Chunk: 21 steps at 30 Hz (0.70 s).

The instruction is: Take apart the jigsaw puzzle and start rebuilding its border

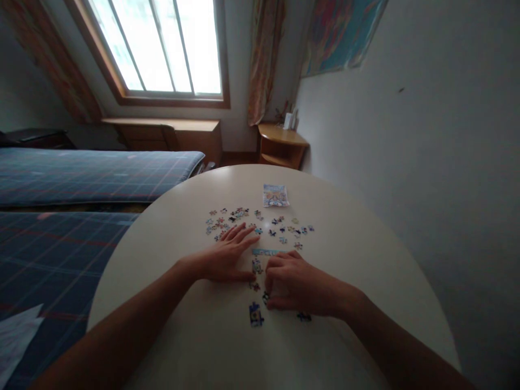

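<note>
On the round table, my left hand (229,257) lies with its fingers spread over the lower edge of a group of loose puzzle pieces (220,222). Its thumb tip is beside a small joined strip of pieces (257,265) and a reddish puzzle piece (255,286). Curled fingers of my right hand (290,284) pinch a dark puzzle piece (266,297), which they partly cover. A light-blue joined row (266,252) runs above that hand, its right end hidden. Closer to me lie a dark-blue joined block (255,314) and another dark piece (304,317), partly under the right hand.
A printed packet (275,195) stands toward the table's far side. More loose pieces (283,229) are scattered to the right of the main group. Left of the white table (162,319) are beds with plaid mattresses (93,173); a wall (426,179) rises on the right.
</note>
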Each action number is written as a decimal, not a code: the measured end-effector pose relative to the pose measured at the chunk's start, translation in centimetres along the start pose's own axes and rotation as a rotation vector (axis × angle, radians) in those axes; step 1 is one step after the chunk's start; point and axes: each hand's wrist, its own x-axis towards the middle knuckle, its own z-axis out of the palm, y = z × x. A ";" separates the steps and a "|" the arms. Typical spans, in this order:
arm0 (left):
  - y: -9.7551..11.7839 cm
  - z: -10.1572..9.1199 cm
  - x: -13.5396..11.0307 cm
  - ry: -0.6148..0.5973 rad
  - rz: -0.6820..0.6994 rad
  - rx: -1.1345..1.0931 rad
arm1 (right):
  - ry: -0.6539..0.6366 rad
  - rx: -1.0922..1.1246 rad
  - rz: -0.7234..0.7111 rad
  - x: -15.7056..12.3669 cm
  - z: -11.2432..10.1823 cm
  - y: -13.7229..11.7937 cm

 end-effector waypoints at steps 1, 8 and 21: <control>0.0 -0.2 -0.1 -0.009 0.001 -0.009 | 0.011 0.011 0.003 -0.1 0.0 0.0; -0.5 -1.1 -0.7 -0.032 0.003 -0.009 | -0.019 0.040 -0.001 -0.3 -0.2 -0.1; 0.2 -0.9 -0.3 0.022 0.030 0.009 | 0.054 -0.041 0.021 0.1 0.3 0.4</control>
